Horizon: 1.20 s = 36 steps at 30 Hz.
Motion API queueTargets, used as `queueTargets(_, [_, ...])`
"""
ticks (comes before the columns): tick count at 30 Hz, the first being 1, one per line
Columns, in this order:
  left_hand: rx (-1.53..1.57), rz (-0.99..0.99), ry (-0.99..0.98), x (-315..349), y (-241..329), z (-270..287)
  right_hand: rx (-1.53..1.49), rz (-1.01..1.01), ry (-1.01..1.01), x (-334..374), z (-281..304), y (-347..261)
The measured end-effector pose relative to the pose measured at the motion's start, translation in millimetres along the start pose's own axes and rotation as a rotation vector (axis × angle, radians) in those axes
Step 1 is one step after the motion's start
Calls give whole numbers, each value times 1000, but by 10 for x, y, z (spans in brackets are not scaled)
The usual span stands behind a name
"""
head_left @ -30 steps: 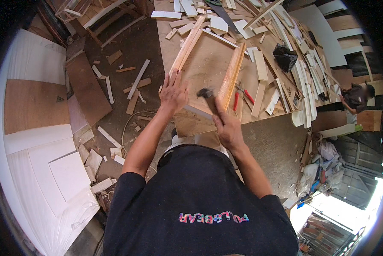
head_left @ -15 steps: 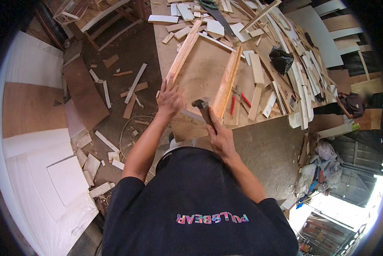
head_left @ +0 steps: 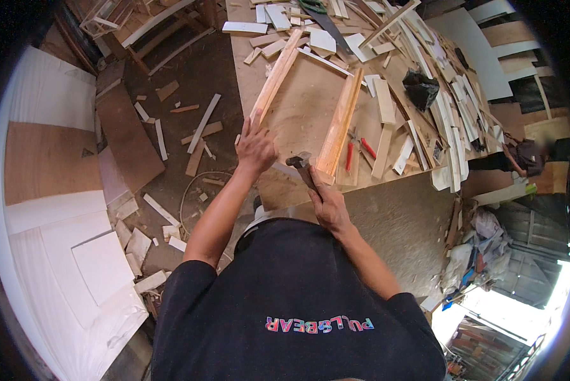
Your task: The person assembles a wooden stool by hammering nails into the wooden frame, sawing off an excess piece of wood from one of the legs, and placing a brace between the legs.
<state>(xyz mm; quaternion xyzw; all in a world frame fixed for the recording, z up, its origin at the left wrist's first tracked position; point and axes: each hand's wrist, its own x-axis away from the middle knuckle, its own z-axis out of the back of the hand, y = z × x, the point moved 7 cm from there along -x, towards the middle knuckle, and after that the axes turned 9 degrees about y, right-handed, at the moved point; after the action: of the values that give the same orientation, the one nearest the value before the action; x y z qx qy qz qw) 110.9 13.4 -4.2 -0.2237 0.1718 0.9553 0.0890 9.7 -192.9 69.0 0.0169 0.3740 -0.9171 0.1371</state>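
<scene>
A wooden frame lies on the plywood worktable [head_left: 291, 114]. It has a left orange-brown side rail [head_left: 277, 79], a right side rail [head_left: 342, 124] and a thin white far crosspiece [head_left: 325, 61]. My left hand [head_left: 257, 149] is wrapped over the near end of the left rail. In my right hand [head_left: 329, 206] is a hammer [head_left: 303, 166], held by its handle just in front of the right rail's near end. Its head points left, above the frame's near side. A whitish near crosspiece [head_left: 286, 169] shows partly between my hands.
Red-handled pliers [head_left: 360, 151] lie right of the frame. A handsaw [head_left: 328, 28] and several wood offcuts [head_left: 323, 42] cover the far end. A black plastic bag [head_left: 420, 89] sits among long strips. Scraps litter the left floor. Another person [head_left: 526, 155] stands far right.
My right hand and the hammer have come slightly down and toward me. My left hand stays on the left rail. The whole view has shifted a little.
</scene>
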Motion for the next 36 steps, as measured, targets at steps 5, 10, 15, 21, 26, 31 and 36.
queueTargets(5, [-48,11,-65,10,-10,-26,-91,-162,67,17,46,47])
queueTargets(10, [16,-12,55,18,-19,-14,-20,-85,32,-67,-29,40])
queueTargets(15, [38,-27,115,19,14,-23,-89,-128,-13,-68,95,-45])
queueTargets(21, [-23,1,-20,47,-80,-104,-128,-259,-23,-80,163,-32])
queueTargets(26, [41,-66,143,18,35,-35,-14,121,-9,26,-37,56])
queueTargets(31, [-5,-24,75,49,-38,-46,-60,79,57,-183,171,-251])
queueTargets(36, [-4,-14,38,23,-18,-67,-19,-71,-74,-32,-27,2])
